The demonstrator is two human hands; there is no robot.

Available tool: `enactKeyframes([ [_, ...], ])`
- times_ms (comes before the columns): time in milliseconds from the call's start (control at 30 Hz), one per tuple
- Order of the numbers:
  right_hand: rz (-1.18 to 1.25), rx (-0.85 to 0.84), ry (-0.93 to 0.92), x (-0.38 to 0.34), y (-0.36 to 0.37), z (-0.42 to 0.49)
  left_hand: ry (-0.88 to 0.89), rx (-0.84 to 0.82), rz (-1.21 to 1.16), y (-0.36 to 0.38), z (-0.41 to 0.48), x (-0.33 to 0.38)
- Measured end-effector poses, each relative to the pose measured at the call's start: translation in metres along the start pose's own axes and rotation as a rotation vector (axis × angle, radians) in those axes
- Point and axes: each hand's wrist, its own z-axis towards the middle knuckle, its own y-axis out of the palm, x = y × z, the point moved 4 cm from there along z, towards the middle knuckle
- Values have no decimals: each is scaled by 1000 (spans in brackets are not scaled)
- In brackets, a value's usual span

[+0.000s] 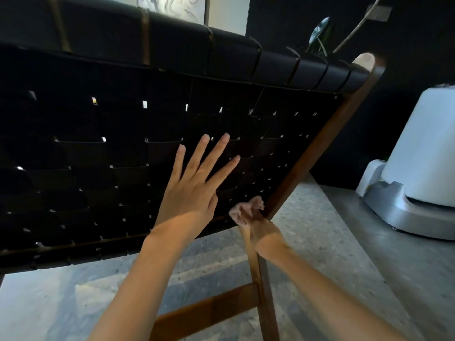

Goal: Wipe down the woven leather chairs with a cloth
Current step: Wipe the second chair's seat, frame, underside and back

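Showing the rear of a woven leather chair (98, 156), the head view is looking forward and down along both bare forearms. The left hand (194, 190) is lying flat against the black woven back, near the middle of the panel; its grip is fully open, with the fingers straight, spread apart and holding nothing. The right hand (261, 230) is reaching to the lower right corner of the same panel, and its grip is curling tightly round a bunched pinkish cloth (246, 210). The cloth is sticking out above the knuckles and is pressing against the leather straps, just beside the wooden frame post (315, 153) that is slanting down toward the floor (320, 230). A wooden crossbar (209, 308) is joining the post low down, beneath the two forearms. On the grey speckled floor, well apart from the chair, a white appliance (423, 148) is standing at the right edge. Above the padded top rail, a plant leaf (318, 29) and part of a framed picture (172, 6) are showing against the dark wall.
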Motion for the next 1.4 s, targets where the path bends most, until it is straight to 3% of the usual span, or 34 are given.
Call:
enactKeyframes([
  [67, -26, 142, -107, -3, -27, -14, -2, 52, -19, -3, 0, 0],
  [233, 310, 905, -441, -22, -118, -73, -77, 323, -34, -31, 2, -13],
  [367, 295, 1202, -462, -35, -181, -79, -125, 337, -79, -44, 5, -17],
  [467, 228, 1260, -394, -38, -206, -66, -133, 317, -102, -48, 5, -17],
  [600, 188, 1225, -466, -34, -208, -46, -131, 291, -120, -54, 6, -17],
  [767, 432, 1164, -564, -43, -204, -36, -124, 271, -111, -54, 7, -16],
  [1000, 178, 1484, -562, -32, -221, -62, -122, 255, -89, -52, 7, -16],
  [1167, 130, 1535, -557, -35, -224, -43, -137, 261, -88, -49, 9, -14],
  [1333, 309, 1542, -340, -47, -211, -34, -137, 275, -91, -46, 10, -15],
  [1400, 415, 1470, -442, -48, -210, -31, -135, 280, -90, -45, 11, -15],
])
